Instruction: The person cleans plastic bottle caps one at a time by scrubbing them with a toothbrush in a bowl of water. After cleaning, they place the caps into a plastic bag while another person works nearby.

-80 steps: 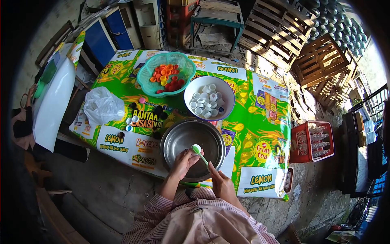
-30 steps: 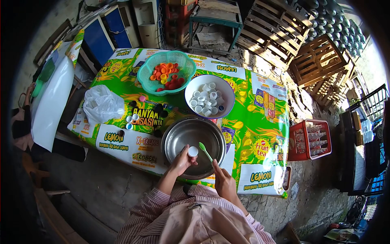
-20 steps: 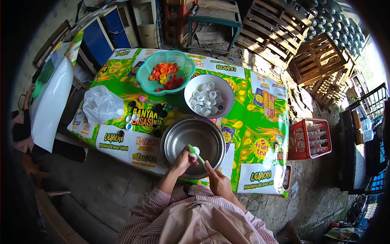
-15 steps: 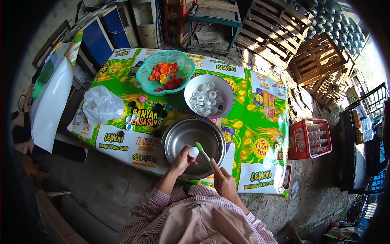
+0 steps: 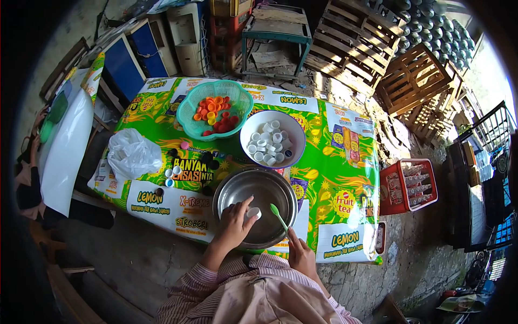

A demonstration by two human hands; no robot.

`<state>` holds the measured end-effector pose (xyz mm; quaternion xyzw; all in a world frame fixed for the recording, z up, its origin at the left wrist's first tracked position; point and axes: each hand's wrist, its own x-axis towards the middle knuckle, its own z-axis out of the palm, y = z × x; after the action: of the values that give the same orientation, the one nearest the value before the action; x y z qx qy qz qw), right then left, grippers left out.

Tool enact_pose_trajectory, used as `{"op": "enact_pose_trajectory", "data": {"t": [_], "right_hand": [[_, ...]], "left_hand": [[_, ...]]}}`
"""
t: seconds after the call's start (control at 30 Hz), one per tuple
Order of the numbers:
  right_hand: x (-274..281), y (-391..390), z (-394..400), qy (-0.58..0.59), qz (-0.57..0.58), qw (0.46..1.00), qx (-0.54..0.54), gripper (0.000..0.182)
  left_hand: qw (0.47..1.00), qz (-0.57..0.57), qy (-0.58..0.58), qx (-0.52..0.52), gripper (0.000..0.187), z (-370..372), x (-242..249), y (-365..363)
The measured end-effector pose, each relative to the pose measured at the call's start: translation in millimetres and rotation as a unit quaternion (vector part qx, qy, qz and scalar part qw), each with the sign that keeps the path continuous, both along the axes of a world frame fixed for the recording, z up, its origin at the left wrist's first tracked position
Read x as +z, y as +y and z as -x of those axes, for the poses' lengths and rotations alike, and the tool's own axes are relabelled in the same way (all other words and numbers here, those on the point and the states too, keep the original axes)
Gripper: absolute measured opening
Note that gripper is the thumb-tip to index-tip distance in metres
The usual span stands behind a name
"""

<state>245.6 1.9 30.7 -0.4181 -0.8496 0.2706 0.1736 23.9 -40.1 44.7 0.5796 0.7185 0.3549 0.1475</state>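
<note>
My left hand (image 5: 233,224) is over the near left part of a steel bowl (image 5: 217,198) and holds a white bottle cap (image 5: 253,213) between thumb and fingers. My right hand (image 5: 301,252), at the bowl's near right rim, grips the pale handle of a small green brush (image 5: 278,215). The brush's head points up and left over the bowl, apart from the cap. Just beyond stands a white enamel bowl (image 5: 299,129) of white bottle caps (image 5: 268,144). A turquoise basket (image 5: 190,125) holds orange, red and yellow caps (image 5: 215,110).
A crumpled plastic bag (image 5: 133,155) and several loose caps (image 5: 173,173) lie on the left of the green printed table cover (image 5: 318,178). A red crate (image 5: 408,185) stands right of the table. Wooden pallets (image 5: 356,48) are behind. Part of another person (image 5: 33,181) shows at left.
My left hand has turned, with its back now upward and the cap tilted sideways. The brush has moved right and down, away from the cap. The view has shifted slightly.
</note>
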Motion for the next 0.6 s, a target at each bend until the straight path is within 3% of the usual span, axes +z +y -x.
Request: {"op": "enact_pose_trajectory", "data": {"t": [0.07, 0.13, 0.2, 0.3, 0.37, 0.43, 0.53, 0.6], "right_hand": [[10, -4, -1, 0.06, 0.03, 0.998, -0.007, 0.045], [-3, -2, -3, 0.026, 0.032, 0.999, -0.008, 0.045], [-2, 5, -1, -0.003, 0.023, 1.0, -0.004, 0.045], [10, -5, -4, 0.077, 0.024, 0.996, -0.028, 0.046], [2, -4, -4, -0.023, 0.018, 0.999, -0.022, 0.047], [2, -1, -4, -0.066, 0.013, 0.998, 0.006, 0.047], [21, -9, -2, 0.013, 0.07, 0.997, -0.033, 0.041], [5, -9, -4, -0.014, 0.055, 0.998, -0.033, 0.044]], "left_hand": [[0.999, -0.006, 0.02, -0.024, 0.047, 3, 7, 0], [0.994, 0.032, 0.096, -0.035, 0.048, 3, -5, 0], [0.996, 0.018, 0.073, -0.042, 0.048, 0, -2, -6], [0.998, 0.019, 0.015, -0.057, 0.047, -4, 2, -14], [0.988, 0.041, 0.146, -0.027, 0.046, -6, -19, -14], [0.993, 0.02, 0.117, -0.025, 0.045, -3, -10, -14], [0.999, -0.021, 0.041, -0.023, 0.049, -2, 4, -18], [0.996, 0.019, 0.085, -0.023, 0.047, 0, -7, -16]]}}
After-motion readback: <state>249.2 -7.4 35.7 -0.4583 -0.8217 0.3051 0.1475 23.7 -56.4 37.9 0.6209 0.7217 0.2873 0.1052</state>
